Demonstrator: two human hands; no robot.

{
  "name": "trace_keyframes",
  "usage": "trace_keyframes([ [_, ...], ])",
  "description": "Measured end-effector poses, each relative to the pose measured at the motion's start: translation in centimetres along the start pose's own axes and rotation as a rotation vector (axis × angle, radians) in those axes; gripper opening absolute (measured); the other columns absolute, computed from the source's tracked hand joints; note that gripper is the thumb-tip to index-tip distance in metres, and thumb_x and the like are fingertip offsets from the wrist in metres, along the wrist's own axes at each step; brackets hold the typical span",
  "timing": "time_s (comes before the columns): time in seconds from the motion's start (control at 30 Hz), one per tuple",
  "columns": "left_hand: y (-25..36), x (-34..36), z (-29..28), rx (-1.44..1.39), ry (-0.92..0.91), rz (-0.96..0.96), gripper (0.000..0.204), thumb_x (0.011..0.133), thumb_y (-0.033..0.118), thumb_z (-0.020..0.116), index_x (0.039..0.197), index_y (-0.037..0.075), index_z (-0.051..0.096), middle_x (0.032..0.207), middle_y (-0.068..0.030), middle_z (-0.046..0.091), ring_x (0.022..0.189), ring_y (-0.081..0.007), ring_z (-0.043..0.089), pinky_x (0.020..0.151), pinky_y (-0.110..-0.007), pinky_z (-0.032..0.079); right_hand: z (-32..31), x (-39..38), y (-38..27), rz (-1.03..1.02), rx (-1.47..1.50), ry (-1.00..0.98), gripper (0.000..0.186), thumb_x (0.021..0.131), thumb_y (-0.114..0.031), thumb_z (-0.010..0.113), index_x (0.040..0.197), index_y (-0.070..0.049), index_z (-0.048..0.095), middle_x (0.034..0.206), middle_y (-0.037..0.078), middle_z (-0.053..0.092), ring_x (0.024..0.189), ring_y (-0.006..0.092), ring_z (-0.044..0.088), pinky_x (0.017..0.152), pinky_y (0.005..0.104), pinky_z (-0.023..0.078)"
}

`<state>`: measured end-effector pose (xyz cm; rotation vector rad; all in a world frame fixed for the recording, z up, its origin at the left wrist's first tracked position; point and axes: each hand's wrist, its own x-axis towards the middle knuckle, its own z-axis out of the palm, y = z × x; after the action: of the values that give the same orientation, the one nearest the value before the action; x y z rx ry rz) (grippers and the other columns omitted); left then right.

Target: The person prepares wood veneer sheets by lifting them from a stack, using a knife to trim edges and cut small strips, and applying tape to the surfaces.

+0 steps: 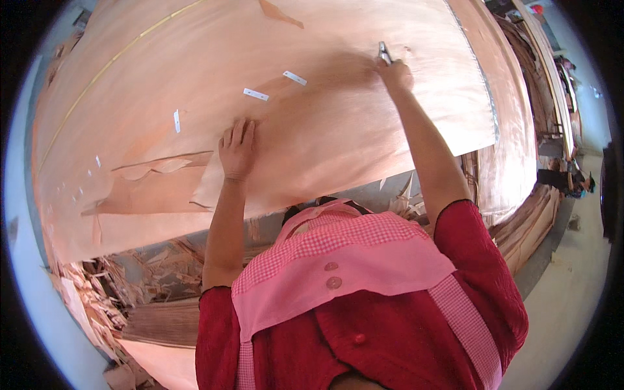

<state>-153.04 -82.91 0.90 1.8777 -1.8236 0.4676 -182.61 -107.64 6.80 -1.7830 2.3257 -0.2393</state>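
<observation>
A large sheet of thin wood veneer (338, 123) lies spread before me, pale orange-brown. My left hand (238, 148) rests on it with fingers stretched out, holding nothing. Farther off to the right, my right hand (396, 75) is closed around a small silvery hand tool (385, 53) with a dark part; its exact kind is too small to make out. White tape strips (255, 94) with small dark marks stick to the veneer just beyond my left hand. To the left of that hand, a torn opening (156, 185) in the sheet shows another veneer layer.
A long yellow strip (110, 62) runs along the far left of the sheets. Veneer scraps (162, 266) litter the floor below the near edge. Stacked veneer (530, 224) stands at the right, beside a pale floor (559, 286). A loose brown veneer piece (281, 13) lies at the far side.
</observation>
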Motion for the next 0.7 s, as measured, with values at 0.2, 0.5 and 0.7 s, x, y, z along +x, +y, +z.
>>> trace_keyframes([
  [0.2, -0.1, 0.0, 0.0, 0.010, -0.026, 0.009, 0.025, 0.074, 0.025, 0.061, 0.096, 0.013, 0.061, 0.103, 0.0012, 0.058, 0.094, -0.0194, 0.050, 0.073, -0.036, 0.041, 1.2, 1.9, -0.3, -0.267, 0.002, -0.176, 0.033, 0.076, -0.035, 0.054, 0.087, -0.005, 0.064, 0.088, 0.016, 0.063, 0.086, 0.0272, 0.061, 0.074, 0.0378, 0.047],
  [0.5, -0.1, 0.2, 0.1, -0.024, -0.152, 0.086, 0.033, 0.076, 0.020, 0.056, 0.107, 0.010, 0.056, 0.112, -0.0011, 0.052, 0.096, -0.0210, 0.048, 0.077, -0.038, 0.041, 4.6, -17.3, -8.4, -0.533, 0.693, -0.835, 0.017, 0.073, -0.008, 0.062, 0.080, 0.004, 0.052, 0.063, 0.009, 0.058, 0.050, 0.0159, 0.058, 0.045, 0.0264, 0.047],
  [0.7, 0.1, 3.0, -1.6, -0.053, -0.413, 0.193, 0.039, 0.077, 0.015, 0.050, 0.115, 0.010, 0.051, 0.123, -0.0024, 0.046, 0.100, -0.0218, 0.047, 0.082, -0.040, 0.041, 8.3, -18.1, -7.5, -0.353, 0.662, -0.948, 0.017, 0.075, -0.011, 0.060, 0.080, 0.003, 0.053, 0.063, 0.010, 0.059, 0.046, 0.0171, 0.058, 0.037, 0.0262, 0.043],
])
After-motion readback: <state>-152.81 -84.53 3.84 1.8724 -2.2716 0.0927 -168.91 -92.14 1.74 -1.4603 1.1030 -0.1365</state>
